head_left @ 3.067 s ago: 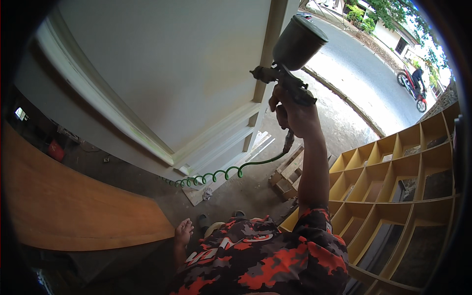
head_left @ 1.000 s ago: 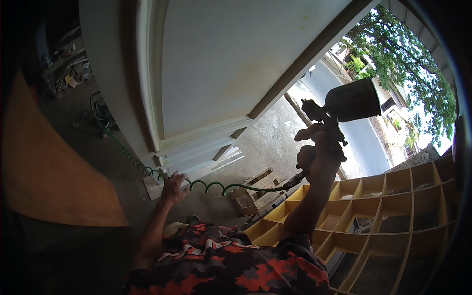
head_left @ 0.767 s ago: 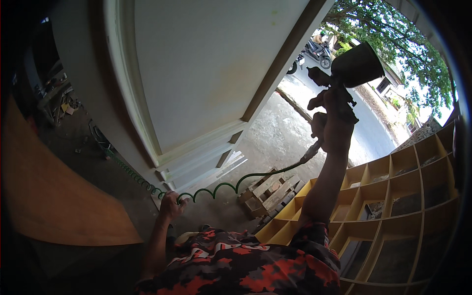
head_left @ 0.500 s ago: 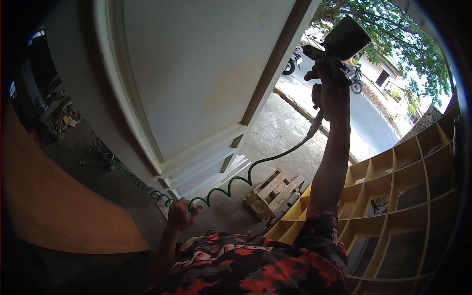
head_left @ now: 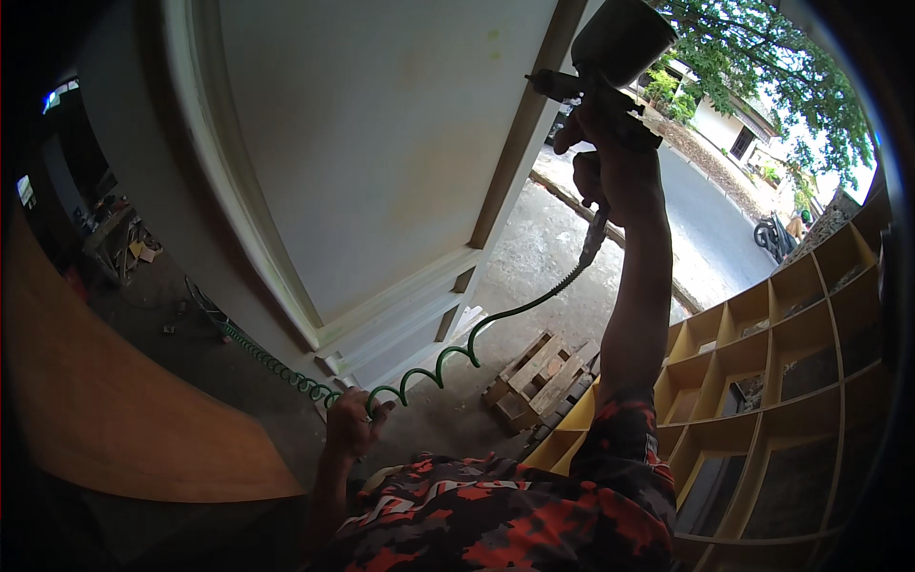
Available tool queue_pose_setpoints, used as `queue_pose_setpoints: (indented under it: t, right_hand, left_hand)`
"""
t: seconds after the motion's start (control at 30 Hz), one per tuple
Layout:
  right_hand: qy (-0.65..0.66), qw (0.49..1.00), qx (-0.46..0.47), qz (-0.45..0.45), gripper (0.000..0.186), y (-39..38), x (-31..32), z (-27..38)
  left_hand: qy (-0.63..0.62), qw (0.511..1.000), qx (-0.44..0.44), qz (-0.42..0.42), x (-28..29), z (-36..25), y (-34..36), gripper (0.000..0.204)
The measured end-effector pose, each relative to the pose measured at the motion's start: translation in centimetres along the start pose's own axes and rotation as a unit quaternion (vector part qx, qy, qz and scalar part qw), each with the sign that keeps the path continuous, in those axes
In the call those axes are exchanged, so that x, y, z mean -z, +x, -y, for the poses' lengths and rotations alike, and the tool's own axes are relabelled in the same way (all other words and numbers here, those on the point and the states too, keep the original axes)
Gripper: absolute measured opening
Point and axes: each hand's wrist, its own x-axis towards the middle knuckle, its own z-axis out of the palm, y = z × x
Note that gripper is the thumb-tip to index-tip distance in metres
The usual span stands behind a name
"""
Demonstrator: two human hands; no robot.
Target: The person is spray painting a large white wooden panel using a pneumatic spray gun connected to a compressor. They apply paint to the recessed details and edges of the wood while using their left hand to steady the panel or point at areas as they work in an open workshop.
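Note:
My right hand [head_left: 615,167] is raised at the upper right, closed round the handle of a spray gun [head_left: 555,86] with a dark cup [head_left: 624,43] on top. Its nozzle points left, toward a white panelled piece of furniture [head_left: 353,143] whose face fills the middle. From the bottom of the handle a green coiled air hose [head_left: 453,355] hangs in loops down to my left hand [head_left: 355,424]. The left fingers are wrapped round the hose low in front of me. Beyond that hand, the hose runs on to the far left.
A yellowish wooden grid of compartments [head_left: 753,381] stands at the right. On the floor lies a wooden pallet [head_left: 543,377]. A curved orange-brown board [head_left: 143,410] occupies the lower left, with clutter [head_left: 133,248] behind it. Outside are a road [head_left: 710,224] and a motorcycle with a person [head_left: 782,235].
My right hand has moved left and slightly up with the spray gun, bringing the nozzle nearer the white furniture's edge. My left hand stays nearly in place, still gripping the hose.

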Motion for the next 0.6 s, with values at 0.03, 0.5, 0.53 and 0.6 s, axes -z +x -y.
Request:
queue_pose_setpoints:
  t: [0.03,0.5,0.53,0.6]
  right_hand:
    - [-0.038,0.999,-0.008,-0.032,0.028,0.6,-0.3,-0.1]
    - [-0.121,0.983,0.027,-0.137,0.036,3.8,2.0,-1.0]
    - [-0.121,0.983,0.028,-0.139,0.036,3.7,2.1,-0.7]
    - [0.002,0.999,0.006,-0.034,0.035,3.2,2.2,0.2]
  left_hand:
    - [-0.005,1.0,0.002,-0.003,0.0,-0.1,0.0,0.032]
    - [-0.003,1.0,-0.019,-0.002,0.4,-2.0,1.5,0.031]
    - [-0.006,1.0,-0.019,0.001,0.4,-2.0,1.6,0.031]
    - [-0.003,1.0,-0.026,0.005,0.6,-1.7,1.6,0.031]
